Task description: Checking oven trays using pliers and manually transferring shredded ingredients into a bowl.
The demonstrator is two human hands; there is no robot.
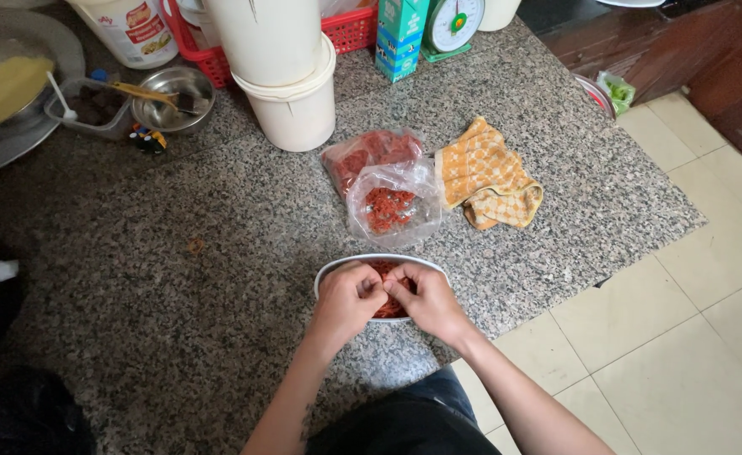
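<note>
Both hands meet over a shallow white bowl (337, 268) at the near edge of the granite counter (219, 278), at about 6 o'clock in the view. The left hand (347, 297) and right hand (425, 299) sit knuckle to knuckle, fingertips pinched together on a bit of the red dried pieces (385, 270) that fill the bowl; holding it low over the bowl would let loose bits drop back in. Just beyond, at 12 o'clock from the bowl, lie two clear plastic bags (392, 202) with more of the same red stuff, mouths loose, close enough to reach. At 2 o'clock a crumpled yellow checked cloth (484, 173) rests beside them. Stacked white buckets (291, 76) stand farther back at 11 o'clock
</note>
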